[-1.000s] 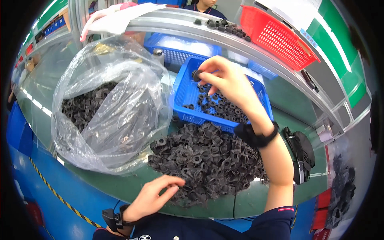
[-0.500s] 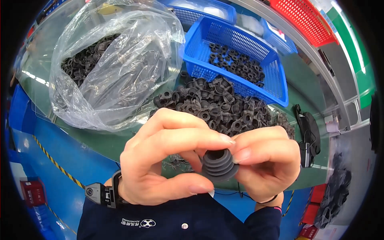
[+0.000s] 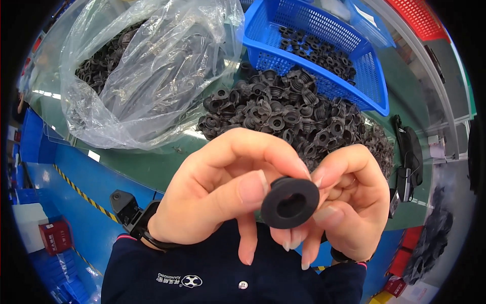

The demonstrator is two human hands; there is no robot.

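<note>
While the left hand (image 3: 205,197) and right hand (image 3: 354,202) pinch a flanged black piece (image 3: 277,218) by its rim, a slackened grip could drop it short of the desk (image 3: 136,167).

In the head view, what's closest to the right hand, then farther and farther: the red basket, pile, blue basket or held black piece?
1. Black piece: touching the right hand, at its left.
2. Pile: just beyond.
3. Blue basket: behind the pile.
4. Red basket: top right.
</note>
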